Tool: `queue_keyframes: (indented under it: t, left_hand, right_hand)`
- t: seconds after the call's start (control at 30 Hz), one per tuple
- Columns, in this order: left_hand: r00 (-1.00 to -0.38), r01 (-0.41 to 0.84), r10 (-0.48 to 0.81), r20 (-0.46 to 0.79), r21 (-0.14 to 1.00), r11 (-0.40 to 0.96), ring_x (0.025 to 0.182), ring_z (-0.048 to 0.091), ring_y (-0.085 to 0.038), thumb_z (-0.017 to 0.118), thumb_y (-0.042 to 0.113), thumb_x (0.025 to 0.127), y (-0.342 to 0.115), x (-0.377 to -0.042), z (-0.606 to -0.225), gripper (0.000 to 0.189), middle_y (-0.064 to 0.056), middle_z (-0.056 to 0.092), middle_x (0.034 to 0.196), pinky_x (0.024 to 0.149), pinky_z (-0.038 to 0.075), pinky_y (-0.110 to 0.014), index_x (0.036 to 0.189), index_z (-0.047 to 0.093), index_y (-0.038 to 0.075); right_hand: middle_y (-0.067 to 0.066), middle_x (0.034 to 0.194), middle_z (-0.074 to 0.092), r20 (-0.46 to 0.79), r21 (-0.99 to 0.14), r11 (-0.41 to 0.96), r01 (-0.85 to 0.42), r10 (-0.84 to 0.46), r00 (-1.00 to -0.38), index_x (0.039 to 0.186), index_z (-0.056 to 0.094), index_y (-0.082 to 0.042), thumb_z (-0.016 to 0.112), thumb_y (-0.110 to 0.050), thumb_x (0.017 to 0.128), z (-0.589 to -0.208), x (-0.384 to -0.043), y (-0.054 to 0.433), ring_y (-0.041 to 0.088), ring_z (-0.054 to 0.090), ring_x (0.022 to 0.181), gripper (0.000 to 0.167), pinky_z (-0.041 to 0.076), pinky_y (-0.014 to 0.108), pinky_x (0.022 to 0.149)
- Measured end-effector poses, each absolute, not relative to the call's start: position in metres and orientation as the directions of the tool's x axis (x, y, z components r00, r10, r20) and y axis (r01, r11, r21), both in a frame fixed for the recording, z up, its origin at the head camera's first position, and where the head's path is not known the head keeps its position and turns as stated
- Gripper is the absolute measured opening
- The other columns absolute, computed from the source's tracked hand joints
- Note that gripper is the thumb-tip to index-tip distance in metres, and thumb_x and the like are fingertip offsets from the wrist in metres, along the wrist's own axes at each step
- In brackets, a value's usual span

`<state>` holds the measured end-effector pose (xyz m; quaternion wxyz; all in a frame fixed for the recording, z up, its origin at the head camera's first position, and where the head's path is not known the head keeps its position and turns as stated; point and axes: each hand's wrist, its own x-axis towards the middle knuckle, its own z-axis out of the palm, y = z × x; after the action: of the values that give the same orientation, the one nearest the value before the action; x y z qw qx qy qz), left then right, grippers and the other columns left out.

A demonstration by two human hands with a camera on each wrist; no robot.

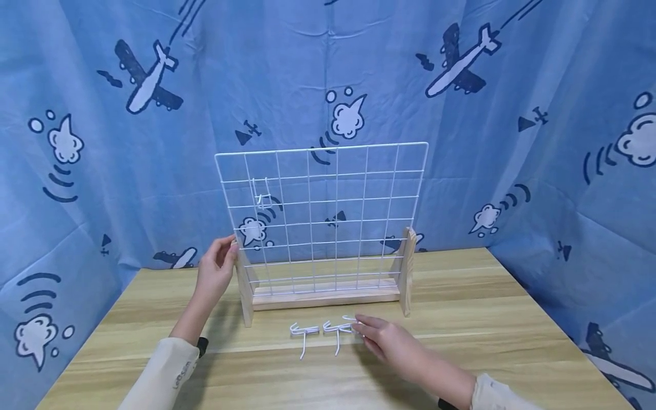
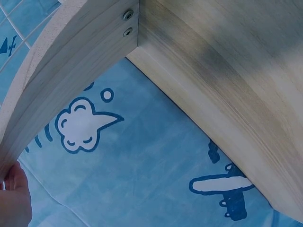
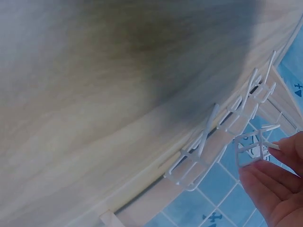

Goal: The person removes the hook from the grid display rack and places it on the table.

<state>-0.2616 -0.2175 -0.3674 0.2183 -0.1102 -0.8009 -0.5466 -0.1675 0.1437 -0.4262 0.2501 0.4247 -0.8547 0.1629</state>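
Observation:
A white wire grid panel [image 1: 323, 222] stands upright in a wooden stand [image 1: 328, 299]. My left hand [image 1: 217, 265] grips the upper end of the stand's left side post [image 1: 244, 287]; in the left wrist view its fingers [image 2: 16, 182] curl at the post's edge. My right hand [image 1: 392, 344] pinches a white wire hook [image 3: 251, 146] between thumb and fingers, over the table in front of the stand. More white wire hooks lie beside it, among them a left one [image 1: 304, 333] and a middle one [image 1: 336, 333]. Another hook [image 1: 263, 196] hangs on the panel's upper left.
The light wooden tabletop [image 1: 461, 319] carries the stand. A blue curtain [image 1: 287, 68] printed with planes and clouds closes off the back and sides. The stand's right side post [image 1: 408, 273] rises behind my right hand.

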Motion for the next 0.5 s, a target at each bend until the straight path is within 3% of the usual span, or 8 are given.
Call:
queue_keyframes:
  t: [0.5]
  left_hand:
    - [-0.895,0.391,-0.072,0.441,0.850,0.353,0.114,0.054,-0.025,0.047,0.013,0.102,-0.2169,-0.2606,-0.3669,0.035,-0.022,0.056,0.126,0.088,0.043,-0.005,0.132,0.049,-0.003]
  right_hand:
    - [0.022,0.107,0.068,0.490,-0.044,0.610,-0.791,-0.677,-0.549,0.105,0.071,0.003,0.076,0.003,0.074,-0.4347,-0.1660,0.1407,0.030,0.069,0.093,0.031,0.059,0.031,0.074]
